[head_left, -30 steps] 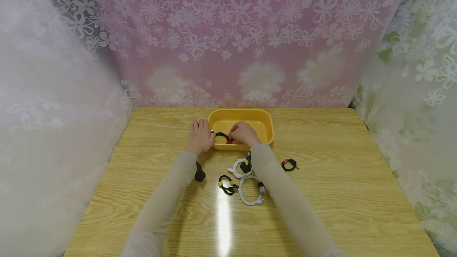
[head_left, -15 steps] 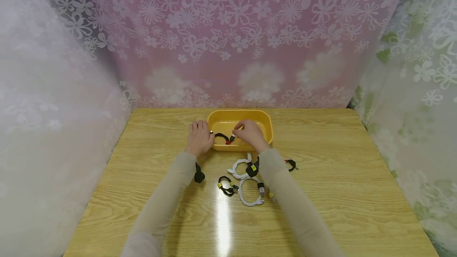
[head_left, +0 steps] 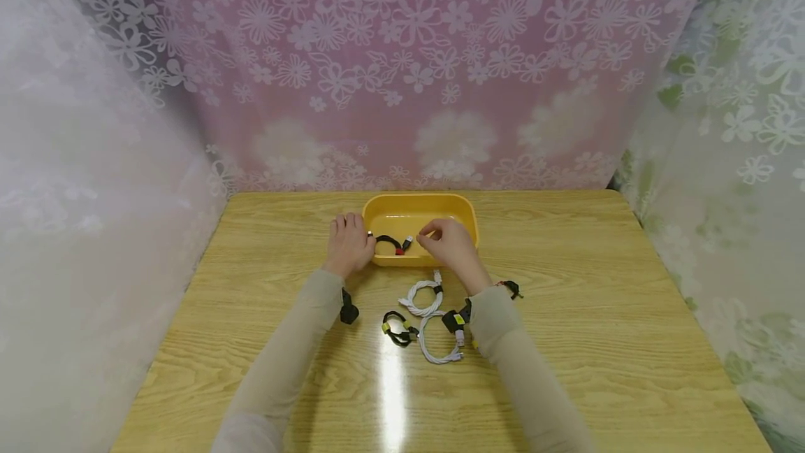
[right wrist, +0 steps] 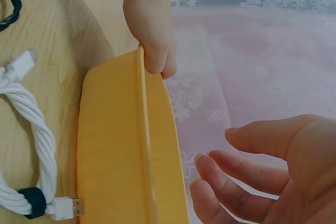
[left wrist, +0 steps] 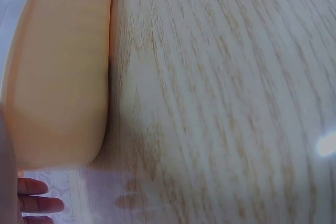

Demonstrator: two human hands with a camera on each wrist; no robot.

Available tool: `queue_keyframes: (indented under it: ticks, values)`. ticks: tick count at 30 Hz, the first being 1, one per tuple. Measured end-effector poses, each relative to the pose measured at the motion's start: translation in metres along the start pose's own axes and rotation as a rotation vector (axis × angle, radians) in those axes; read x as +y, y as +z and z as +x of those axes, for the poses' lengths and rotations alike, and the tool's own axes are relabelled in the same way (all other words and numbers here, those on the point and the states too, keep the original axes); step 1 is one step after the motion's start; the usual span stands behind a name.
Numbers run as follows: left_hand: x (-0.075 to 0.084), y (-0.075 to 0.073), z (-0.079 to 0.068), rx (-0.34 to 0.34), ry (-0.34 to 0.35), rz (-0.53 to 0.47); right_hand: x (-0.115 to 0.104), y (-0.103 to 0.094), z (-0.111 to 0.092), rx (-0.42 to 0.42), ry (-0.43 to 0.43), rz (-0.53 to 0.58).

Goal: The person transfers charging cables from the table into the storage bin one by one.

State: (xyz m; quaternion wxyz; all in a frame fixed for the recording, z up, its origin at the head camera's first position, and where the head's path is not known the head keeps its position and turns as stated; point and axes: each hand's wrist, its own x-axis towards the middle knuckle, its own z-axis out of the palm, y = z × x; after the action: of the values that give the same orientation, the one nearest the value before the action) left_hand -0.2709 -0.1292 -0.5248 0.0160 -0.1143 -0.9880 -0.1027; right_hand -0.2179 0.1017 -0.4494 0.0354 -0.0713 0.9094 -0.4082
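Tabletop [head_left: 597, 299]: supports the yellow bin [head_left: 415, 203]. Left hand [head_left: 349, 247], bin 9 o'clock, grips the end wall, thumb hooked inside, presumably for steadiness. Right hand [head_left: 454, 243], 4 o'clock: fingers [right wrist: 223, 187] loosely curved, apart, holding nothing. Black cable [head_left: 389, 239]: inside bin, 8 o'clock, looped, likely for compactness; left hand may cover part.

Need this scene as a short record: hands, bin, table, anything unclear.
left hand: grips bin by its left end
right hand: over bin, holding nothing
bin contents: black cable with red tie
table: upper white cable, lower white cable, yellow-tied cable left of lower one
unclear: dark cable and yellow bit, both partly hidden at right arm
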Motion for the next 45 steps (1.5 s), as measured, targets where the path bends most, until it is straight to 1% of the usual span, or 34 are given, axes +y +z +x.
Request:
queue_keyframes:
  ticks: [5, 9, 16, 19, 25, 29, 35, 40, 45]
  values:
    - [-0.002, 0.003, 0.001, 0.012, 0.000, 0.007, 0.003, 0.000, -0.014, 0.017, -0.015, 0.030]
    - [-0.002, 0.003, 0.001, 0.017, 0.001, 0.010, 0.007, 0.001, -0.022, 0.029, -0.003, 0.051]
    - [-0.001, 0.003, 0.000, 0.040, 0.009, -0.003, 0.023, 0.008, -0.035, 0.059, -0.011, 0.045]
    - [-0.001, 0.003, 0.000, 0.044, 0.012, 0.000, 0.032, 0.013, -0.040, 0.055, 0.018, 0.056]
    - [-0.001, 0.003, 0.000, 0.030, 0.009, -0.001, 0.047, 0.024, -0.046, 0.066, 0.079, 0.058]
    - [-0.001, 0.003, 0.000, 0.021, 0.002, 0.002, 0.053, 0.032, -0.050, 0.069, 0.131, 0.046]
    - [-0.001, 0.004, 0.000, 0.036, 0.007, 0.003, 0.061, 0.041, -0.053, 0.065, 0.197, 0.038]
    - [0.000, 0.003, 0.000, 0.041, 0.009, -0.004, 0.066, 0.046, -0.052, 0.069, 0.199, 0.044]
    - [0.000, 0.002, -0.001, 0.039, 0.006, -0.007, 0.068, 0.050, -0.050, 0.075, 0.204, 0.023]
